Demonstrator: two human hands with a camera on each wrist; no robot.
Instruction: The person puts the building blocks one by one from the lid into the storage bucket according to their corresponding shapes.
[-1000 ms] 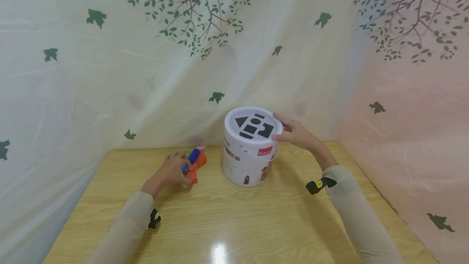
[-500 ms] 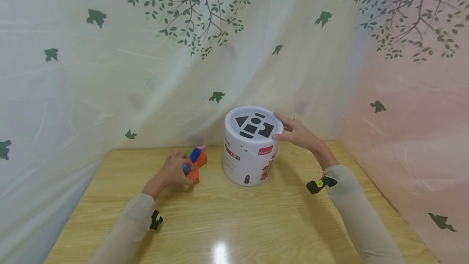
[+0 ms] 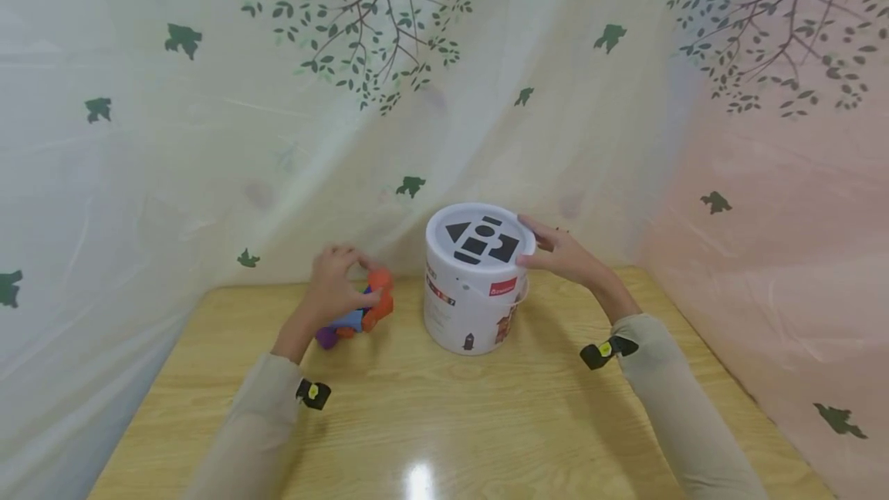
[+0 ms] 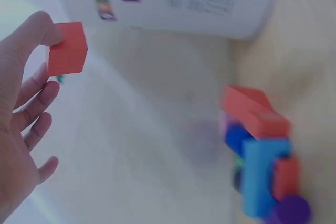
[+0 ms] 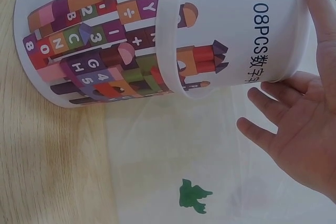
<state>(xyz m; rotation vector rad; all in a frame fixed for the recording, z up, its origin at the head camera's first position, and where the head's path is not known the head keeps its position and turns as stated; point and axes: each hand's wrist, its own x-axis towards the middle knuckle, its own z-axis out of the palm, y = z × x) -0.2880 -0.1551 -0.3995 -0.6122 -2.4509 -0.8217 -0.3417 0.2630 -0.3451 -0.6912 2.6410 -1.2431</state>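
In the left wrist view my left hand (image 4: 18, 98) pinches an orange-red block (image 4: 68, 48) between thumb and forefinger, raised above the table. Its other fingers stay off the block. Below the hand, loose blocks lie together: an orange one (image 4: 252, 109), a light blue one (image 4: 258, 177) and a purple one (image 4: 292, 211). To the right stands a white bucket (image 3: 472, 307) with a shape-cutout lid (image 3: 479, 211). My right hand (image 3: 566, 253) holds the lid's right edge, thumb in front and fingers behind. In the right wrist view two of its fingers hang clear of the bucket.
The blocks and bucket are at the back of the wooden table (image 3: 458, 423), close to a patterned curtain (image 3: 333, 160). A thin handle (image 3: 521, 293) hangs against the bucket's side. Pinkish curtain (image 3: 778, 253) borders the table's right edge.
My left hand has risen from the pile and moved back with an orange-red block, uncovering light blue and purple blocks. The right hand and bucket have stayed in place.
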